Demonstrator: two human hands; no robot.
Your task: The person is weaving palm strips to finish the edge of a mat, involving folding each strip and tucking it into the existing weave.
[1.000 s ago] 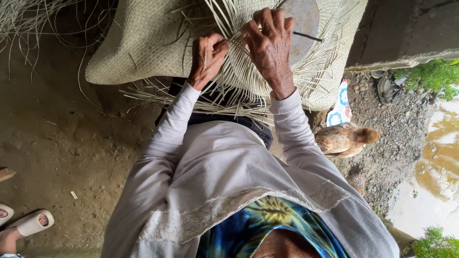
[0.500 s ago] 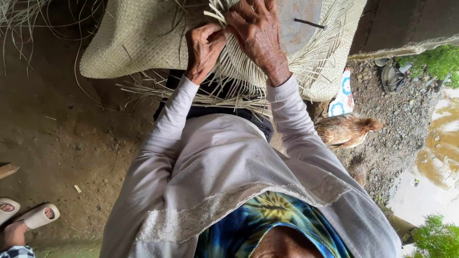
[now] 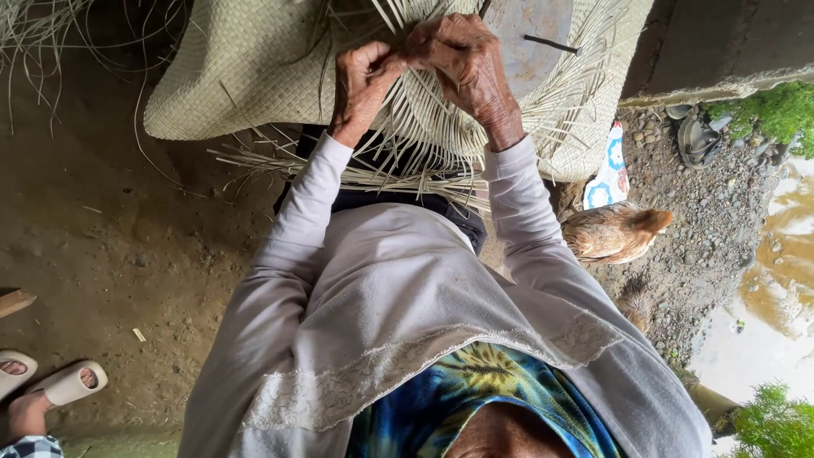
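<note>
A pale woven straw mat (image 3: 246, 68) lies across my lap and over the dirt ground, its loose unwoven strips (image 3: 407, 161) fanning out toward me. My left hand (image 3: 363, 80) is closed on a few strips at the mat's unfinished edge. My right hand (image 3: 465, 61) sits just beside it, almost touching, its fingers pinched on strips at the same spot. Long light grey sleeves (image 3: 297, 220) cover both arms. A thin dark stick (image 3: 551, 42) lies on the mat to the right of my right hand.
A brown hen (image 3: 615, 233) stands on gravel close to my right elbow. Another person's foot in a pale sandal (image 3: 68, 383) is at the bottom left. A concrete ledge (image 3: 729, 42), a dark shoe (image 3: 699, 140) and a muddy puddle (image 3: 776, 280) are on the right.
My hands have drawn together at the mat's edge, the right hand coming down and left toward the left one. The strips between them have shifted.
</note>
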